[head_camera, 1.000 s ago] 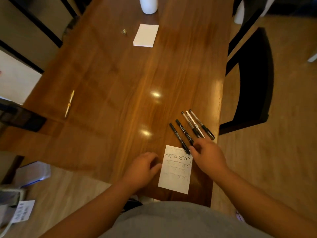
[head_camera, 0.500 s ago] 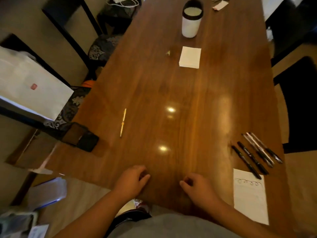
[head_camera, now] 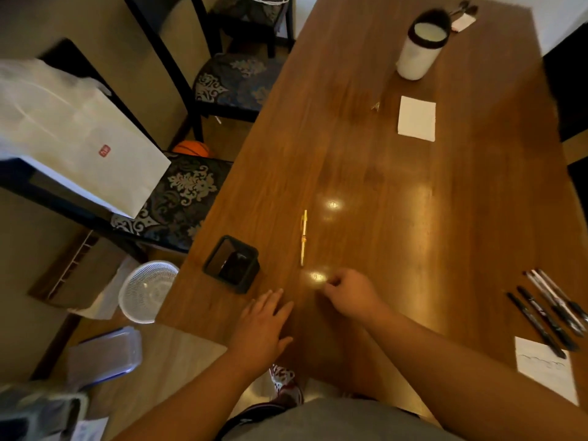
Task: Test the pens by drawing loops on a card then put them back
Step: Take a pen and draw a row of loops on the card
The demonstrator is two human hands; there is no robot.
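Note:
A yellow pen lies alone on the wooden table, just beyond my right hand. That hand hovers with fingers loosely curled and holds nothing. My left hand rests flat near the table's front edge, fingers spread. A black square pen holder stands at the left edge, ahead of my left hand. Several black pens lie side by side at the far right. Below them sits a white card with a faint row of loops.
A white cylinder cup with a dark rim and a white paper pad sit at the far end. Chairs, a white paper bag and a white basket stand left of the table.
The view has swung left. Both hands left the card and black pens, and now lie near the yellow pen and the holder.

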